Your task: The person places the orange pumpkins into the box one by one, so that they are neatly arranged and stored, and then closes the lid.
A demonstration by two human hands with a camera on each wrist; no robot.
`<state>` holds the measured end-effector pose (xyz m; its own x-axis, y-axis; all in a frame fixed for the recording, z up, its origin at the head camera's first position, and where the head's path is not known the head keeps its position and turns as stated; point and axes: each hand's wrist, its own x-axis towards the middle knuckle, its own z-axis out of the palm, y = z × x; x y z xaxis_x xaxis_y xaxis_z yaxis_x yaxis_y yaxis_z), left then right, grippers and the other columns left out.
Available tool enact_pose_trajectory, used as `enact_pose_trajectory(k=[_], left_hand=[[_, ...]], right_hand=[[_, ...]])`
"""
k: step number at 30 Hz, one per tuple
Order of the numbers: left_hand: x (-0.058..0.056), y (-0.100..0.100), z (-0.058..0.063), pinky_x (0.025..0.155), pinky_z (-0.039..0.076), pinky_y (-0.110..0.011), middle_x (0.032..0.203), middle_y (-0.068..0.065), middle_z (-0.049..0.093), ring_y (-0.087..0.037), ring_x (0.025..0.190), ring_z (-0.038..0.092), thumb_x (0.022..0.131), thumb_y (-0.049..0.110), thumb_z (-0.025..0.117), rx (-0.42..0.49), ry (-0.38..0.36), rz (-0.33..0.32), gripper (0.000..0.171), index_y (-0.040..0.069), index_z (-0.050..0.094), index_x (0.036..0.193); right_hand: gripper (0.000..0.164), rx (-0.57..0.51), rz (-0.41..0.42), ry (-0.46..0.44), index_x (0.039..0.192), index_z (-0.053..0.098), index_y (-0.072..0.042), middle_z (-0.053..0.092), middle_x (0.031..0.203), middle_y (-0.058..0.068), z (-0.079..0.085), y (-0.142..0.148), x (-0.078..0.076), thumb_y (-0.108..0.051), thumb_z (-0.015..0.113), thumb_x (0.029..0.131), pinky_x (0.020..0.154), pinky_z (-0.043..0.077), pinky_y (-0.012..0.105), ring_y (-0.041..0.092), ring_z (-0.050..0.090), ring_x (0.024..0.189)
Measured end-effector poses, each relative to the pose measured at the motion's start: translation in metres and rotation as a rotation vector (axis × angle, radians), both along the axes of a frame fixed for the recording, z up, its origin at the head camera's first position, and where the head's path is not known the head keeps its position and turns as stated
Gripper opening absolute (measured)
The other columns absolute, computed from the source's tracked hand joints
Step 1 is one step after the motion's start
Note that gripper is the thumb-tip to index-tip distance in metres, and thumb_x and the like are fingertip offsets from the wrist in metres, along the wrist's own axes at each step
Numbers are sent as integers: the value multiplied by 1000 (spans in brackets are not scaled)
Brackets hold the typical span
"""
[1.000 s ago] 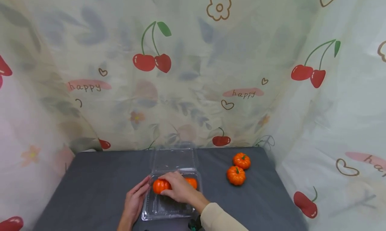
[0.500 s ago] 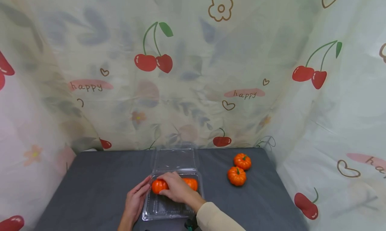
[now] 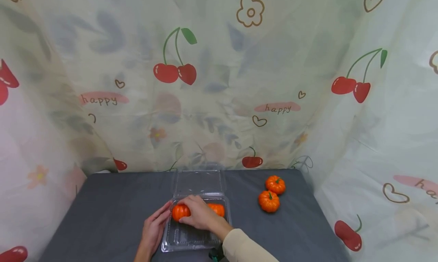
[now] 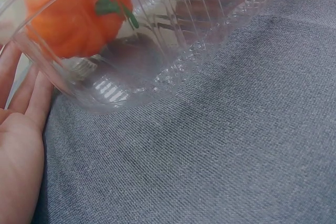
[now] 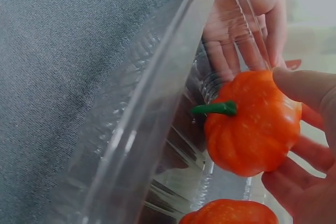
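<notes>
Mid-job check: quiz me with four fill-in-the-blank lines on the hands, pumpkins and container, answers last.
The pumpkin gripped by the right hand has a ____ stem.
In the head view, the left hand is at the ____ side of the clear container.
The lid is not closed but ____.
Right of the container lie ____ loose pumpkins.

Missing words: green; left; open; two.

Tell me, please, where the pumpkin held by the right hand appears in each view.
Head: orange pumpkin low, left of centre, gripped by the right hand.
Left wrist: orange pumpkin at upper left, behind a see-through wall.
Right wrist: orange pumpkin right of centre.
Shared landmark: the clear container.
</notes>
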<state>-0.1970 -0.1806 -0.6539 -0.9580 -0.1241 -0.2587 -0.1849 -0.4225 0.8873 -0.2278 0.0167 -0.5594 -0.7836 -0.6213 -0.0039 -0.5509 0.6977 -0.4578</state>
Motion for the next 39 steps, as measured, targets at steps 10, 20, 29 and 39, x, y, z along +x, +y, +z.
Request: enact_pose_trajectory(k=[10, 20, 29, 39], left_hand=[[-1, 1, 2, 94, 56, -17, 114, 19, 75, 3, 112, 68, 91, 17, 75, -2, -52, 2, 59, 3, 54, 145], [-2, 1, 0, 94, 55, -16, 116, 19, 75, 2, 112, 68, 91, 23, 76, -2, -70, -15, 63, 6, 53, 147], [-1, 2, -2, 93, 56, -16, 115, 19, 75, 2, 112, 69, 92, 19, 74, 5, -66, -9, 61, 4, 52, 147], [0, 2, 0, 93, 56, -16, 116, 19, 75, 2, 110, 69, 93, 17, 74, 7, -43, -5, 60, 3, 53, 147]], right_hand=[[50, 24, 19, 42, 137, 63, -22, 64, 130, -4, 7, 4, 2, -32, 78, 90, 103, 50, 28, 14, 56, 113], [47, 101, 16, 117, 141, 59, -24, 60, 137, -2, 14, 12, 4, -39, 68, 97, 111, 48, 35, 18, 54, 125], [59, 149, -54, 193, 148, 51, -24, 47, 155, 5, 22, 24, 10, -55, 60, 98, 122, 37, 52, 29, 43, 144], [71, 199, -107, 250, 156, 41, -27, 30, 167, 9, 18, 47, 7, -65, 52, 98, 123, 24, 66, 37, 29, 154]])
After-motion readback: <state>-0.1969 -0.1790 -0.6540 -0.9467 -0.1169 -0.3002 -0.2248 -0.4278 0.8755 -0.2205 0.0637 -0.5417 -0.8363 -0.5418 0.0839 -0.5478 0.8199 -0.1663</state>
